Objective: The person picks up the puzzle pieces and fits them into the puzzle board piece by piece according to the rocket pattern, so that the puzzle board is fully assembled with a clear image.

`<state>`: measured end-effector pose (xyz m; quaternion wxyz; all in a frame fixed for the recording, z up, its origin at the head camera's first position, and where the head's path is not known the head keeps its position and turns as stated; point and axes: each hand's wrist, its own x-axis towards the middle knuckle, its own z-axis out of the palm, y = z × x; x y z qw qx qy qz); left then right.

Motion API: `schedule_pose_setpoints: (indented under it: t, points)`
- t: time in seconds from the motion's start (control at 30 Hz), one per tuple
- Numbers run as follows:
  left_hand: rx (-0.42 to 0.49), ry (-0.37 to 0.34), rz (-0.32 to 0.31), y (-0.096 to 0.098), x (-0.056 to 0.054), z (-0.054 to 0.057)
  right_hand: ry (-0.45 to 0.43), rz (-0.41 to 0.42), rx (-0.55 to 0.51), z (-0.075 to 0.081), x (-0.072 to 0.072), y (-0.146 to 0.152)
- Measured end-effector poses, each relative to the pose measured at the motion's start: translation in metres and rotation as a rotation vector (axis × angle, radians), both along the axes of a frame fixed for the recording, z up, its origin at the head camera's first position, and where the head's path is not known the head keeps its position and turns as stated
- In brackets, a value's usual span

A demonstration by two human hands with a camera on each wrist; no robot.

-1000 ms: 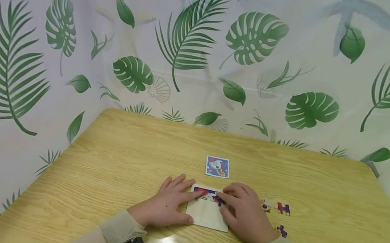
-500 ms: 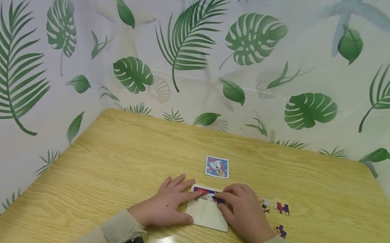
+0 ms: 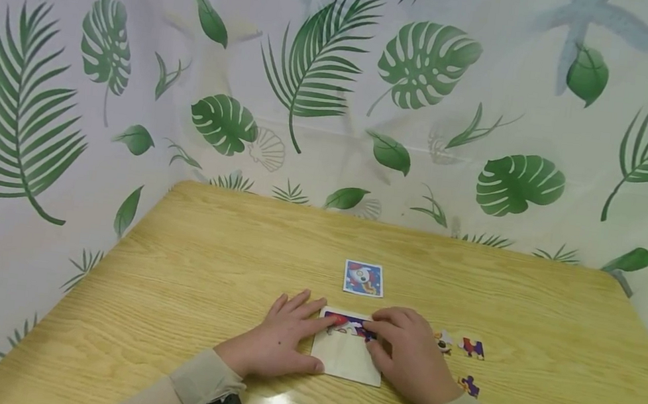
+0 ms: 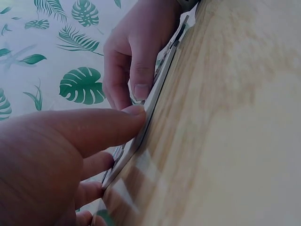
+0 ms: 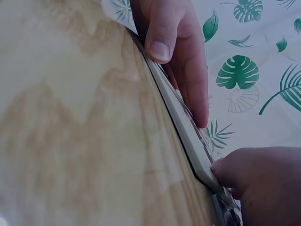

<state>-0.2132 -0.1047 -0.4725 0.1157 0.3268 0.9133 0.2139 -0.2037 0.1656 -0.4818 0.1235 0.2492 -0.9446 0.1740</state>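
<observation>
A pale square puzzle tray (image 3: 347, 359) lies flat on the table, with joined picture pieces (image 3: 349, 329) along its far side. My left hand (image 3: 284, 341) is spread at the tray's left, its index fingertip on a red part of the picture and its thumb at the near left corner. At the far right corner, my right hand (image 3: 411, 355) pinches a dark puzzle piece (image 3: 369, 334) against the tray between index finger and thumb; most of that piece is hidden. The left wrist view shows the left thumb (image 4: 117, 123) resting on the tray's edge.
Loose puzzle pieces lie right of the right hand: a red and purple one (image 3: 472, 348), a purple one (image 3: 469, 386), and a white one (image 3: 443, 341) partly hidden. A picture card (image 3: 364, 278) lies beyond the tray. A leaf-patterned curtain (image 3: 336, 97) borders the table (image 3: 222, 250).
Both hands stay at the tray in nearly the same pose; the right hand's fingers shift only slightly at the far right corner. The view sways a little.
</observation>
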Motion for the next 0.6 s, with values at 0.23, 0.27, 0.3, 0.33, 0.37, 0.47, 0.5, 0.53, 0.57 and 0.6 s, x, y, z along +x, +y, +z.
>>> schedule_pose_setpoints:
  t: [0.23, 0.27, 0.3, 0.33, 0.37, 0.47, 0.5, 0.53, 0.57, 0.6]
  points:
    - [0.009, 0.021, 0.011, 0.005, -0.001, 0.001, -0.033, -0.027, -0.064, -0.001, -0.003, 0.015]
    - [0.010, 0.020, 0.011, 0.006, -0.001, 0.001, -0.046, -0.041, -0.082, -0.002, -0.003, 0.020]
    - [0.008, 0.018, 0.013, 0.006, -0.001, 0.001, -0.059, -0.059, -0.097, -0.002, -0.004, 0.025]
    - [0.004, 0.018, 0.016, 0.006, -0.001, 0.001, -0.071, -0.078, -0.110, -0.002, -0.004, 0.031]
    - [0.002, 0.016, 0.021, 0.006, -0.001, 0.001, -0.080, -0.096, -0.120, -0.002, -0.004, 0.038]
    - [-0.003, 0.009, 0.031, 0.004, -0.002, 0.000, -0.091, -0.138, -0.134, -0.001, -0.001, 0.059]
    - [-0.003, 0.009, 0.033, 0.003, -0.002, 0.000, -0.088, -0.150, -0.127, 0.000, 0.001, 0.065]
    - [0.001, 0.008, 0.033, 0.002, -0.002, 0.000, -0.082, -0.156, -0.123, 0.000, 0.002, 0.069]
    - [0.005, 0.004, 0.031, 0.001, -0.002, 0.000, -0.074, -0.160, -0.118, 0.000, 0.003, 0.073]
    - [0.009, -0.001, 0.029, 0.000, -0.002, 0.001, -0.064, -0.159, -0.111, 0.001, 0.003, 0.075]
